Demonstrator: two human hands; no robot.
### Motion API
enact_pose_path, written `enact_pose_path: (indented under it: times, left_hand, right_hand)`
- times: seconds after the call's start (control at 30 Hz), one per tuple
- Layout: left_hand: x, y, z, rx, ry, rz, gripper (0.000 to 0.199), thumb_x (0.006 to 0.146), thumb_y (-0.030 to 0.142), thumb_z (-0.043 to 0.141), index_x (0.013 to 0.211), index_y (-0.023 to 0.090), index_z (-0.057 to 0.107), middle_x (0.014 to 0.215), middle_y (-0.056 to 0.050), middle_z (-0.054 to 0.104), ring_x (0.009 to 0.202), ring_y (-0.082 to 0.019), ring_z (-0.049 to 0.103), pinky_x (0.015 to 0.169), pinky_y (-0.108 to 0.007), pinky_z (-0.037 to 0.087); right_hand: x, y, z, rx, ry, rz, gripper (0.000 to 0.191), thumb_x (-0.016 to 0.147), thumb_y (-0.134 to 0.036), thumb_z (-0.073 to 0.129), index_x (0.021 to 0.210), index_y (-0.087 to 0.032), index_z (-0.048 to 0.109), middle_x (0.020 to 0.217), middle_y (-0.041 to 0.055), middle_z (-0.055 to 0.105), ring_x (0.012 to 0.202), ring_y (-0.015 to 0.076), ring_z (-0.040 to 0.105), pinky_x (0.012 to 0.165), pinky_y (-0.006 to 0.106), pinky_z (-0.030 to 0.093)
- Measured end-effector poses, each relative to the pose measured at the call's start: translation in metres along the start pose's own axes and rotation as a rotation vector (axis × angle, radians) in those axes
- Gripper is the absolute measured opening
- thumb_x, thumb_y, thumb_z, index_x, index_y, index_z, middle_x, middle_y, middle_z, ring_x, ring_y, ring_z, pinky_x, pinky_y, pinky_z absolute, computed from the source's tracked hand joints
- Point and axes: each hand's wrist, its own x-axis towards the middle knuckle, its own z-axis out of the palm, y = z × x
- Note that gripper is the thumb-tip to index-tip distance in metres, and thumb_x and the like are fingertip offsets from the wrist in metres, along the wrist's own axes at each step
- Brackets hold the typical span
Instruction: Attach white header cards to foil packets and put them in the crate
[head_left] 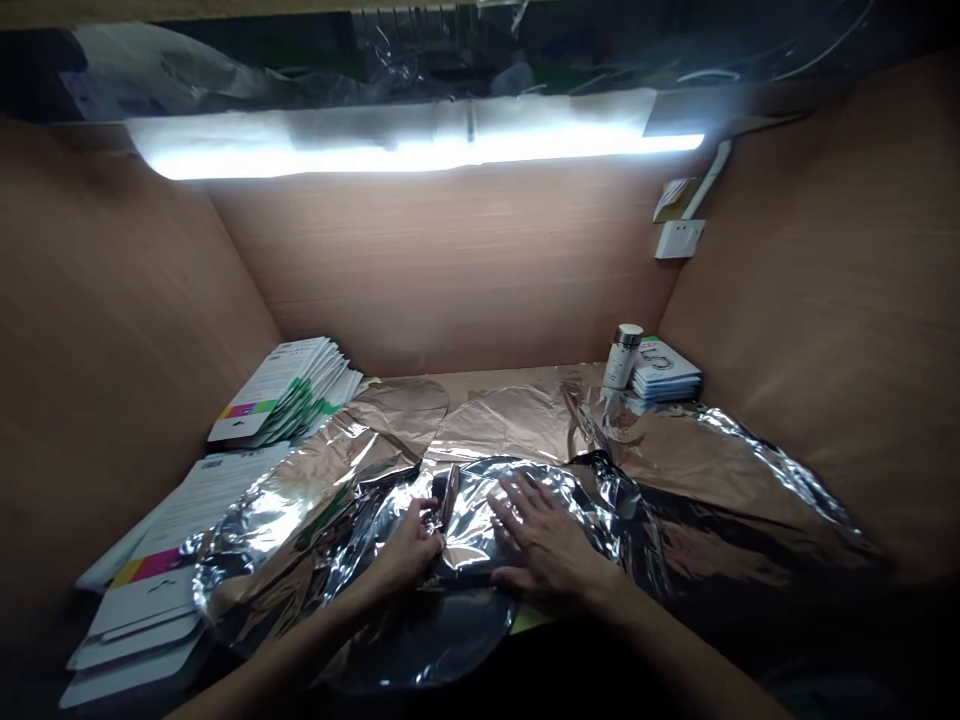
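A flat silver foil balloon (487, 515) lies creased across the middle of the table, its shiny surface reflecting the lamp and the wooden walls. At its left part my left hand (411, 545) has the fingers curled together, pinching a folded edge of the foil. My right hand (546, 540) rests palm down with fingers spread, pressing on the foil just right of the fold. More loose foil spreads out on both sides, with rounded lobes at the left (247, 530) and a wide sheet (705, 470) at the right.
Stacks of white printed packets (277, 390) stand along the left wall, with more packets (161, 570) nearer me. A bottle (623, 357) and a packet pile (664, 368) marked 5 sit at the back right. A lit lamp (420, 155) hangs above; a socket (680, 239) is on the wall.
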Motion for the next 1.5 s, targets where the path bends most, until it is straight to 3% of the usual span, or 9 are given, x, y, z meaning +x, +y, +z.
enact_pose_path:
  times: [0.1, 0.23, 0.43, 0.63, 0.8, 1.0, 1.23, 1.4, 1.5]
  left_hand:
    - [-0.013, 0.006, -0.007, 0.369, 0.039, 0.409, 0.066, 0.090, 0.032, 0.060, 0.151, 0.024, 0.037, 0.119, -0.012, 0.070, 0.108, -0.029, 0.068, 0.091, -0.043, 0.054]
    - [-0.026, 0.007, -0.009, 0.853, -0.205, 0.797, 0.087, 0.083, 0.050, 0.072, 0.159, 0.029, 0.035, 0.169, -0.012, 0.029, 0.154, -0.042, 0.024, 0.121, -0.061, 0.030]
    - [-0.056, -0.013, -0.003, 0.931, -0.400, 0.735, 0.099, 0.080, 0.035, 0.071, 0.164, 0.034, 0.019, 0.172, -0.005, 0.018, 0.155, -0.041, 0.022, 0.120, -0.059, 0.032]
    - [-0.068, -0.019, -0.020, 0.702, -0.458, 0.767, 0.072, 0.089, 0.033, 0.059, 0.158, 0.035, 0.038, 0.165, -0.005, 0.039, 0.151, -0.037, 0.034, 0.117, -0.052, 0.035]
    - [-0.019, 0.004, -0.029, 0.390, -0.314, 0.340, 0.054, 0.103, 0.053, 0.032, 0.094, 0.019, 0.073, 0.089, -0.005, 0.074, 0.088, -0.026, 0.069, 0.078, -0.032, 0.052]
    - [0.034, 0.021, -0.022, 0.586, -0.083, 0.112, 0.045, 0.097, 0.048, 0.044, 0.069, 0.017, 0.063, 0.071, -0.009, 0.067, 0.073, -0.026, 0.065, 0.072, -0.034, 0.048]
    - [0.022, 0.052, 0.025, 0.851, -0.040, 0.593, 0.061, 0.099, 0.041, 0.050, 0.156, 0.021, 0.041, 0.165, -0.015, 0.037, 0.152, -0.035, 0.031, 0.122, -0.053, 0.024]
    - [0.019, 0.036, 0.065, 0.945, -0.172, 0.691, 0.065, 0.105, 0.057, 0.033, 0.164, 0.031, 0.025, 0.171, -0.009, 0.023, 0.156, -0.038, 0.021, 0.122, -0.063, 0.020]
    - [0.014, 0.024, 0.070, 0.977, -0.129, 0.709, 0.064, 0.105, 0.056, 0.035, 0.164, 0.032, 0.024, 0.171, -0.008, 0.021, 0.157, -0.038, 0.019, 0.123, -0.063, 0.015]
  right_hand:
    - [0.008, 0.007, 0.012, 0.092, -0.158, -0.044, 0.094, 0.090, -0.077, 0.053, 0.164, -0.026, 0.026, 0.169, 0.0158, 0.025, 0.155, 0.0399, 0.018, 0.123, 0.060, 0.017]
    - [0.001, 0.010, 0.016, 0.125, -0.191, -0.069, 0.111, 0.079, -0.085, 0.060, 0.165, -0.025, 0.023, 0.170, 0.0185, 0.017, 0.156, 0.0432, 0.013, 0.123, 0.063, 0.012]
    - [-0.051, -0.005, 0.012, 0.087, -0.157, -0.202, 0.111, 0.075, -0.064, 0.078, 0.164, -0.025, 0.023, 0.171, 0.0186, 0.015, 0.155, 0.0466, 0.013, 0.122, 0.067, 0.013]
    - [-0.095, 0.020, -0.022, 0.188, -0.151, -0.107, 0.070, 0.081, -0.007, 0.057, 0.149, -0.026, 0.053, 0.153, 0.0116, 0.053, 0.143, 0.0322, 0.045, 0.118, 0.050, 0.035]
    - [-0.052, 0.068, -0.044, 0.750, -0.269, 0.281, 0.022, 0.084, -0.021, 0.050, 0.079, -0.019, 0.071, 0.073, 0.0004, 0.066, 0.070, 0.0173, 0.060, 0.071, 0.028, 0.048]
    - [0.001, 0.093, -0.018, 0.711, -0.273, 0.504, 0.020, 0.077, -0.024, 0.053, 0.064, -0.015, 0.064, 0.054, -0.0019, 0.053, 0.051, 0.0122, 0.046, 0.049, 0.023, 0.030]
    - [0.008, 0.087, -0.018, 0.503, -0.292, 0.539, 0.016, 0.078, -0.020, 0.059, 0.070, -0.014, 0.072, 0.063, 0.0036, 0.066, 0.059, 0.0153, 0.059, 0.053, 0.024, 0.035]
    - [-0.005, 0.053, -0.033, 0.224, -0.145, 0.578, 0.036, 0.084, -0.018, 0.064, 0.119, -0.011, 0.069, 0.114, 0.0189, 0.072, 0.105, 0.0314, 0.065, 0.084, 0.036, 0.047]
    - [-0.015, 0.021, -0.022, -0.032, 0.033, 0.359, 0.059, 0.094, -0.021, 0.059, 0.152, -0.017, 0.047, 0.157, 0.0206, 0.046, 0.143, 0.0372, 0.041, 0.114, 0.053, 0.031]
